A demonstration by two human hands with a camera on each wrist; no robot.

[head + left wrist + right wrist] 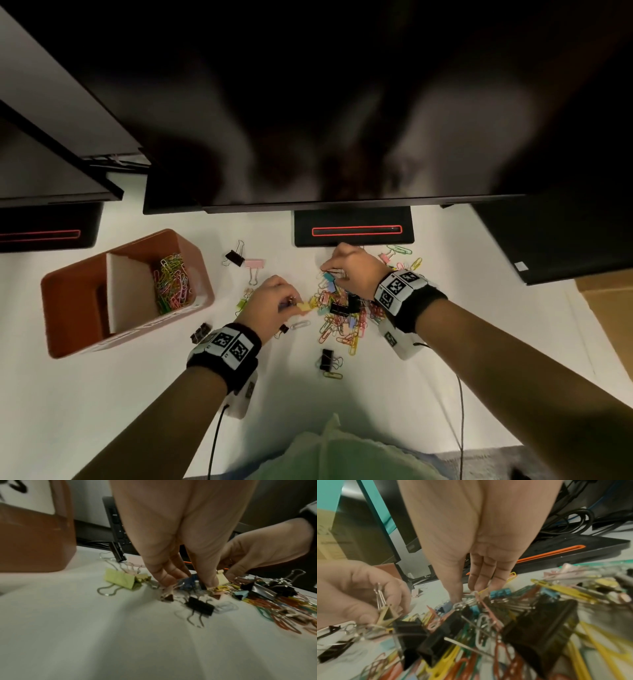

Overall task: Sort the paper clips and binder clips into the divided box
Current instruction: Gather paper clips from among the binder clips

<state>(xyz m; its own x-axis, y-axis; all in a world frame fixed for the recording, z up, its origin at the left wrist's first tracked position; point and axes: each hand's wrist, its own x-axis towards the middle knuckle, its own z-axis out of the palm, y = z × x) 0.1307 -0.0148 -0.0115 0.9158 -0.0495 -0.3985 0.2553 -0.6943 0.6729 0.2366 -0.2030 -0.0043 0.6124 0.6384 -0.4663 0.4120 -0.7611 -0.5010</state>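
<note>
A brown divided box (pixel 85 274) stands at the left, with coloured paper clips (pixel 171 281) in its right compartment. A mixed pile of paper clips and binder clips (pixel 342 315) lies mid-table. My left hand (pixel 289 303) grips a few small binder clips at the pile's left edge, among them a cream one (pixel 385 615) and a blue one (pixel 188 581). My right hand (pixel 325 270) reaches into the pile's far side. There its thumb and fingertips (pixel 477 586) pinch the wire handles of a binder clip (pixel 467 601).
Loose binder clips lie around: a black one (pixel 234 257) and a pink one (pixel 255 263) behind my left hand, a green one (pixel 120 580), and a black one (pixel 327 358) near me. Monitor stands (pixel 354 228) and dark screens overhang the back. Cables trail from both wrists.
</note>
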